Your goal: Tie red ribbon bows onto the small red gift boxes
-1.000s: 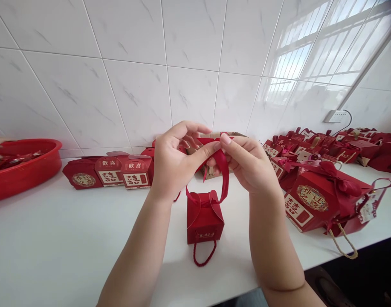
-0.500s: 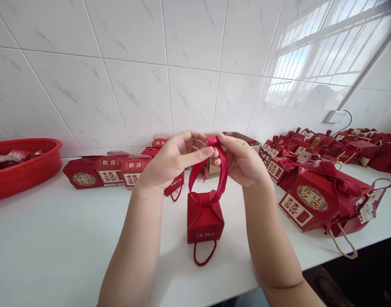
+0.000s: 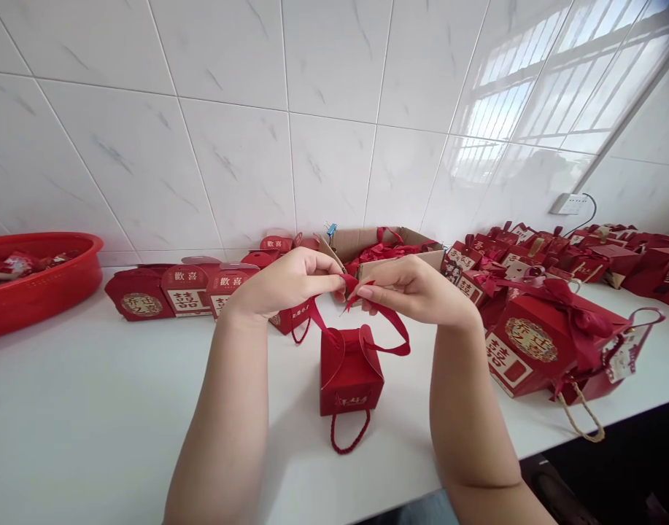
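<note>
The left hand (image 3: 298, 283) and right hand (image 3: 411, 288) pinch the ribbon (image 3: 398, 350), arching crosswise above the small red box (image 3: 352, 372), upright on the desk (image 3: 120, 408), lettering (image 3: 352, 400) facing the wearer (fingers (image 3: 330, 283) hide some ribbon).

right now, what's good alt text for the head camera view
A person's left hand and right hand pinch a red ribbon attached to the top of a small red box on a white table. Behind them sits an open cardboard box; decorated red boxes stand to both sides, with a red basin at far left.
</note>
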Motion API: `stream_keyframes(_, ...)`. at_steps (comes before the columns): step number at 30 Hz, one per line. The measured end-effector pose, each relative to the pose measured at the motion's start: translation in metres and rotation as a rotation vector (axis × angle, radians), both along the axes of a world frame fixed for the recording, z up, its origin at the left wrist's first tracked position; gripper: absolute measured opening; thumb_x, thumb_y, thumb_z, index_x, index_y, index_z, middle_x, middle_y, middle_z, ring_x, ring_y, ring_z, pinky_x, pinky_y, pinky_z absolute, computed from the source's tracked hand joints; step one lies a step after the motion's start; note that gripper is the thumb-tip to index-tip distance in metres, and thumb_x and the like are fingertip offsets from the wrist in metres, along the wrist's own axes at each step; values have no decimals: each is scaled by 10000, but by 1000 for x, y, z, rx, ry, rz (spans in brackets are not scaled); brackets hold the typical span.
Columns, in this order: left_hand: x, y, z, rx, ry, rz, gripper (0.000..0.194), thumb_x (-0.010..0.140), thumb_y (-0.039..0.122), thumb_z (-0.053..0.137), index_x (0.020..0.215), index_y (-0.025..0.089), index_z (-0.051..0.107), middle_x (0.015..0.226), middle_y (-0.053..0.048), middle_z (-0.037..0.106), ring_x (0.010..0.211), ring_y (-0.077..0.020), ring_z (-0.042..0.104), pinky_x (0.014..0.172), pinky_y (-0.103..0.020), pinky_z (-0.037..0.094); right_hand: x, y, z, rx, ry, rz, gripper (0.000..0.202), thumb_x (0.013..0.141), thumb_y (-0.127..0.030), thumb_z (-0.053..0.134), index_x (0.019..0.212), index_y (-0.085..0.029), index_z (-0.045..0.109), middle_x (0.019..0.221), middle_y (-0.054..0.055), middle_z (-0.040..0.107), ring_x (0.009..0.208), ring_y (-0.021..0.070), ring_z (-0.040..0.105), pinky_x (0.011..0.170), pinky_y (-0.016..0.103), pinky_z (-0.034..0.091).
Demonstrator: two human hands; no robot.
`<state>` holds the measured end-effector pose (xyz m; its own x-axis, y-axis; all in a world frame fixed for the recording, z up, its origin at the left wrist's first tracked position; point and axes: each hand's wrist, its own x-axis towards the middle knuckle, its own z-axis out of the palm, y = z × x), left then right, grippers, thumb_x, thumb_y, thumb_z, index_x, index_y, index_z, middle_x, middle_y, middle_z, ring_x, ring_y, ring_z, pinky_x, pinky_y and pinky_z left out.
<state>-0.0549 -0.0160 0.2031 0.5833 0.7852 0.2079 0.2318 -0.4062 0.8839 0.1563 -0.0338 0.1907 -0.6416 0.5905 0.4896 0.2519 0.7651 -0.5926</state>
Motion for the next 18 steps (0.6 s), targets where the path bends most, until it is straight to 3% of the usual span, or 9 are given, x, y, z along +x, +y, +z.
stream_keyframes(4,1,1,-1,29,49,81,188,795,300,634,639,208,685,568,-19,606,391,-82,466,308,-175,323,-8,0,-2,108,-73,-167,337,894,-330,507,608,-176,597,574,0,552,545,101,456,510,247,375)
stream_keyframes(8,1,3,-3,38,26,108,190,785,376,651,710,213,714,604,-36,626,445,-115,525,342,-197,364,-13,4,-6,140,-116,-291,382,900,-307,469,540,-178,467,531,-15,465,514,92,375,479,253,305)
stream_keyframes(12,1,3,-3,44,-19,147,290,803,464,618,708,206,713,536,-21,587,395,-115,491,332,-218,343,-13,8,-8,150,-122,-330,410,893,-297,462,516,-183,350,505,-28,364,505,87,304,469,258,259)
stream_keyframes(14,2,3,-2,40,-57,171,327,822,485,586,728,200,718,591,-43,632,444,-140,548,366,-231,394,-12,8,-8,170,-109,-341,403,888,-281,461,520,-185,327,511,-28,344,511,87,288,474,258,252)
stream_keyframes(18,6,8,-2,44,-83,153,219,782,410,657,860,221,737,665,-54,690,531,-172,624,410,-226,444,-9,10,-7,183,-92,-394,378,879,-248,441,533,-187,304,524,-25,345,518,87,296,472,256,240)
